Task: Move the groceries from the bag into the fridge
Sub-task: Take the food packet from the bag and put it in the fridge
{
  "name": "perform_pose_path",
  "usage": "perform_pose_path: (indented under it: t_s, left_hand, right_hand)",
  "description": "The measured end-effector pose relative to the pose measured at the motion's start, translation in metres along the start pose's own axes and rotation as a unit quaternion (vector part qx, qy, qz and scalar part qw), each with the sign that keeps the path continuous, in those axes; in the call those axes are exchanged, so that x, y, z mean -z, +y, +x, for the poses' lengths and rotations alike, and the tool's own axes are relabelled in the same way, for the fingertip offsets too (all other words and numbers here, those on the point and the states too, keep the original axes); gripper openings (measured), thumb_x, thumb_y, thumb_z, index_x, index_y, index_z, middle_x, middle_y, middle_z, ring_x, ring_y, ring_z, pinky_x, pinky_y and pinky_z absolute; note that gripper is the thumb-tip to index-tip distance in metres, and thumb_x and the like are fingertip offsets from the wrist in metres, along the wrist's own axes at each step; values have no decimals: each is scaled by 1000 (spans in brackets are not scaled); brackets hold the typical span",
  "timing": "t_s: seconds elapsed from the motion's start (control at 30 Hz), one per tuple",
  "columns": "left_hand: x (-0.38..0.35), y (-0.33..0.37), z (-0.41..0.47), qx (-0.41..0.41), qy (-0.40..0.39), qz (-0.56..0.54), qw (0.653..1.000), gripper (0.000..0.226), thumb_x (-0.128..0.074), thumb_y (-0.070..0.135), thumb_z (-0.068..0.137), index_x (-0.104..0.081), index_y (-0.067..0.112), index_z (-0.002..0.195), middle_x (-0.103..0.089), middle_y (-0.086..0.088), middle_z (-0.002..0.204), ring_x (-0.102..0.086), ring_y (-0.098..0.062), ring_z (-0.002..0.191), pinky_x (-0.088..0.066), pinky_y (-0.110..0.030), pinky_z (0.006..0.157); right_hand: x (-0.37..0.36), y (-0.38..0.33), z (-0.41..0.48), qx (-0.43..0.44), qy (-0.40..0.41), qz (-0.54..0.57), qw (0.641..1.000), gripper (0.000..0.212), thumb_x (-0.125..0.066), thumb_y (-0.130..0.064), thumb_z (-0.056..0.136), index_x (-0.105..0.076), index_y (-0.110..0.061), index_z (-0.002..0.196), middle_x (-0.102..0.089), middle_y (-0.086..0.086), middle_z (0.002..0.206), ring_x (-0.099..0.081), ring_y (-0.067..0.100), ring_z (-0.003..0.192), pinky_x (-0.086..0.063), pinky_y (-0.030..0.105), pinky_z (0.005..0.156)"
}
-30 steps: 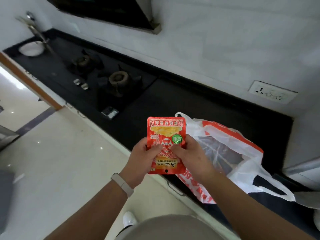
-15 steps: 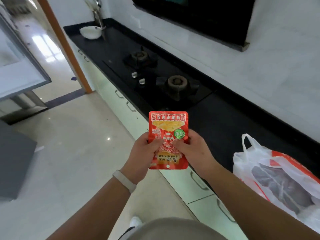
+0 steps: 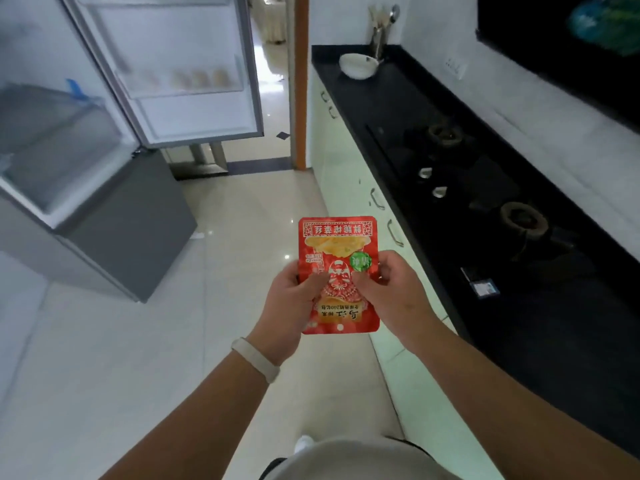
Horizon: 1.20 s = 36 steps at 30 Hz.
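**A:** The red packet (image 3: 337,244) is held out front. Left hand (image 3: 289,303) grips one edge, right hand (image 3: 398,296) the other, thumbs pinching its face.

**B:** And the fridge (image 3: 131,230)?

**A:** Ahead on the left, door (image 3: 207,109) wide open, well apart from the packet. I'd say this one is out of the bag but not yet shelved.

**B:** What's left?

**A:** Carry it over and set it inside. The bag is out of view, so I can't tell how much remains.
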State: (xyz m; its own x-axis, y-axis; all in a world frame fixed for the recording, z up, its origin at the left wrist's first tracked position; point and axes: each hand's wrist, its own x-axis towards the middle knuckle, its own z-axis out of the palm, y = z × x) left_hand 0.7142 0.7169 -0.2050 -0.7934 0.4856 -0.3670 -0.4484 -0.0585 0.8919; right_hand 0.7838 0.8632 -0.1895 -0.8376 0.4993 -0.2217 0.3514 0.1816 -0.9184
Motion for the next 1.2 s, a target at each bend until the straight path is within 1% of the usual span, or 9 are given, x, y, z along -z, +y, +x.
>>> perform_pose_path:
  t_s: [0.17,0.27,0.5,0.67,0.77,0.9,1.0,1.13,1.2]
  left_hand:
    - [27,8,13,0,68,-9,998,25,-60,22,99,-61,19,123,-76,-3,110,-75,-30,96,-58,-54,89]
    - [39,14,30,1,106,-6,994,25,-61,23,98,-61,19,123,-76,-3,109,-75,-30,95,-58,-55,89]
    - [44,48,103,-12,174,-2,985,25,-60,25,99,-60,19,123,-76,-2,111,-75,-30,96,-57,-56,90]
    - [28,85,170,-16,197,3,980,27,-60,25,99,-60,19,126,-75,-4,114,-74,-33,99,-55,-58,92]
    - [17,104,204,-24,212,9,977,27,-60,26,99,-60,20,126,-75,-2,114,-74,-32,98,-56,-58,91]
    - [9,120,235,-31,235,8,971,24,-59,23,100,-61,18,123,-75,-3,111,-74,-31,96,-57,-57,90]
    - [11,128,247,-33,258,12,966,22,-59,24,100,-61,19,121,-76,-2,110,-75,-30,95,-57,-57,90]
    - [24,143,256,-42,279,14,959,21,-58,23,100,-62,19,121,-76,-2,108,-75,-29,93,-58,-56,89]
    - [34,147,260,-43,296,7,954,22,-59,24,100,-61,19,121,-76,-1,108,-75,-29,93,-58,-55,88]
  right_hand:
    - [-32,-12,33,28,-58,-19,998,26,-69,-37,88,-54,-29,108,-69,-7,103,-71,12,89,-60,40,80]
    - [-45,-17,58,39,-96,-19,994,28,-68,-38,89,-53,-28,110,-69,-6,104,-71,12,90,-61,40,80]
    - [-58,-34,153,74,-158,-9,985,29,-68,-39,89,-51,-28,111,-68,-8,104,-70,10,89,-61,35,77]
    - [-47,-60,231,88,-174,8,981,25,-67,-37,90,-49,-32,107,-66,-10,103,-69,9,87,-60,27,72]
    - [-41,-71,270,96,-181,14,979,27,-66,-40,91,-48,-32,110,-65,-12,104,-69,9,88,-58,22,69]
    - [-38,-81,311,102,-196,22,975,32,-66,-40,90,-48,-30,115,-64,-12,106,-69,10,89,-60,26,72]
    - [-46,-86,329,102,-212,31,971,30,-66,-39,90,-48,-30,113,-65,-11,106,-69,10,88,-60,27,72]
    - [-64,-98,345,126,-226,19,966,28,-66,-42,90,-47,-33,109,-63,-18,99,-68,5,82,-54,16,62]
    - [-77,-105,353,135,-236,12,962,30,-66,-43,90,-47,-33,110,-62,-20,98,-68,4,81,-52,13,59]
